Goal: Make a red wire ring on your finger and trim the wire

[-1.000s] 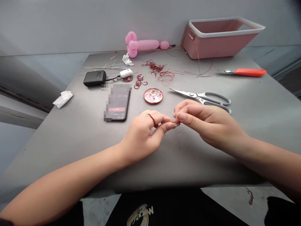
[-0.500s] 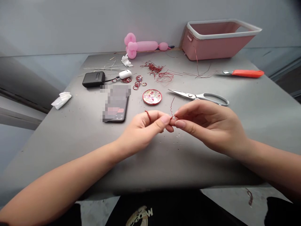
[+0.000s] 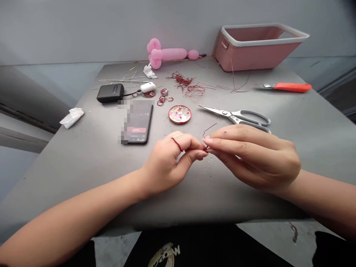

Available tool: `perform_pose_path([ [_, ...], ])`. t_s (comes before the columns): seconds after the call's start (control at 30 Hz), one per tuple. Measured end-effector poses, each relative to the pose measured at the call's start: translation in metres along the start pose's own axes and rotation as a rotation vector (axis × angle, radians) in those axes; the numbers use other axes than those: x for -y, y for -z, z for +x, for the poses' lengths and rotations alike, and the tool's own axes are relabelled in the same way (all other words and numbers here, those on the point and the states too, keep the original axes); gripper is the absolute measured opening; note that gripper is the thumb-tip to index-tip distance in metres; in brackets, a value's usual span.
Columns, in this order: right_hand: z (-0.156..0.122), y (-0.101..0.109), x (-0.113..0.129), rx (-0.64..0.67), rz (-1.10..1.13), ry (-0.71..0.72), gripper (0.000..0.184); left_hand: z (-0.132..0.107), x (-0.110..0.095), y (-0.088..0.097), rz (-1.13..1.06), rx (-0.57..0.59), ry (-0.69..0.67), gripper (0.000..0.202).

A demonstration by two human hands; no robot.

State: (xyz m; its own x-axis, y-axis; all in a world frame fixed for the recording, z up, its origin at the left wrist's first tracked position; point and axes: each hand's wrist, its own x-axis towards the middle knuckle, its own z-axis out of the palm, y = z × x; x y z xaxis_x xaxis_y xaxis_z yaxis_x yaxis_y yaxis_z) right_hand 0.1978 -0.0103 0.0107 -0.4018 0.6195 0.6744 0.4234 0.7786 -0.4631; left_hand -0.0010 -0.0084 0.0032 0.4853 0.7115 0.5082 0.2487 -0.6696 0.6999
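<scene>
Thumb and forefinger of my left hand point(image 3: 174, 159) pinch a small piece of dark red wire point(image 3: 206, 149). My right hand point(image 3: 250, 159) meets it from the other side, its thumb and fingers closed on the same wire. A thin kinked end of the wire sticks up above the fingertips. Most of the piece is hidden between the fingers. A dark red twisted ring point(image 3: 177, 144) sits on a finger of my left hand. Just beyond the hands lie a round red-rimmed dish point(image 3: 169, 118) of pale beads and a pair of metal scissors point(image 3: 236, 115).
A phone point(image 3: 139, 124), a black power bank point(image 3: 110, 93) and a white earphone case point(image 3: 148, 87) lie left. Behind are finished-looking red rings point(image 3: 163, 95), a tangle of red wire point(image 3: 183, 80) and a pink balloon point(image 3: 174, 54). A pink bin point(image 3: 250, 57) and an orange-handled cutter point(image 3: 292, 87) are right.
My left fingers have curled and both pinches have shifted slightly down. My right hand has turned over, its fingers lying closer together. The wire's free end now leans right instead of standing up.
</scene>
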Motion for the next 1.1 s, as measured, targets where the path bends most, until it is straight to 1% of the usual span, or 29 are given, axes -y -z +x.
perform_pose_path([
  [0.07,-0.001,-0.003,0.0,-0.01,0.016,-0.014,0.019,0.0,0.001,0.0,0.003,0.005,-0.011,0.014],
  [0.13,-0.003,-0.009,-0.001,-0.025,0.038,-0.073,0.016,0.0,0.005,-0.001,0.061,0.002,-0.038,0.014],
  [0.2,-0.005,-0.017,-0.004,-0.027,0.057,-0.135,0.013,0.0,0.012,-0.002,0.215,-0.015,-0.125,0.013],
  [0.27,-0.006,-0.023,-0.008,0.002,0.081,-0.184,0.012,0.0,0.019,-0.003,0.406,-0.033,-0.23,0.014],
  [0.3,-0.006,-0.026,-0.011,0.022,0.091,-0.197,0.012,0.0,0.022,-0.003,0.484,-0.036,-0.262,0.015],
  [0.37,-0.006,-0.028,-0.016,0.071,0.085,-0.199,0.014,-0.001,0.025,-0.003,0.581,-0.037,-0.276,0.018],
  [0.47,-0.006,-0.028,-0.021,0.092,0.011,-0.107,0.013,-0.002,0.024,-0.004,0.595,-0.036,-0.228,0.019],
  [0.53,-0.006,-0.027,-0.022,0.077,-0.031,-0.045,0.013,-0.002,0.022,-0.005,0.517,-0.031,-0.157,0.018],
  [0.6,-0.007,-0.026,-0.022,0.083,-0.034,-0.047,0.012,-0.003,0.02,-0.005,0.429,-0.034,-0.073,0.016],
  [0.7,-0.007,-0.026,-0.023,0.165,0.043,-0.147,0.011,-0.003,0.019,-0.005,0.398,-0.053,0.005,0.015],
  [0.77,-0.006,-0.026,-0.026,0.224,0.151,-0.227,0.014,-0.004,0.018,-0.006,0.409,-0.052,0.036,0.015],
  [0.83,-0.006,-0.028,-0.029,0.28,0.335,-0.319,0.02,-0.003,0.017,-0.006,0.394,-0.043,0.061,0.015],
  [0.93,-0.005,-0.03,-0.033,0.373,0.709,-0.505,0.026,-0.002,0.014,-0.005,0.319,-0.043,0.098,0.014],
  [0.97,-0.004,-0.03,-0.034,0.388,0.779,-0.55,0.028,-0.001,0.014,-0.004,0.291,-0.04,0.12,0.014],
  [1.0,-0.004,-0.029,-0.034,0.391,0.789,-0.573,0.028,-0.001,0.014,-0.004,0.265,-0.037,0.153,0.014],
  [1.03,-0.003,-0.028,-0.034,0.382,0.738,-0.567,0.028,0.0,0.014,-0.003,0.239,-0.032,0.195,0.014],
  [1.07,-0.003,-0.027,-0.034,0.36,0.64,-0.525,0.026,0.001,0.014,-0.003,0.213,-0.026,0.24,0.015],
  [1.1,-0.003,-0.025,-0.033,0.323,0.513,-0.451,0.023,0.001,0.014,-0.003,0.187,-0.021,0.282,0.016],
])
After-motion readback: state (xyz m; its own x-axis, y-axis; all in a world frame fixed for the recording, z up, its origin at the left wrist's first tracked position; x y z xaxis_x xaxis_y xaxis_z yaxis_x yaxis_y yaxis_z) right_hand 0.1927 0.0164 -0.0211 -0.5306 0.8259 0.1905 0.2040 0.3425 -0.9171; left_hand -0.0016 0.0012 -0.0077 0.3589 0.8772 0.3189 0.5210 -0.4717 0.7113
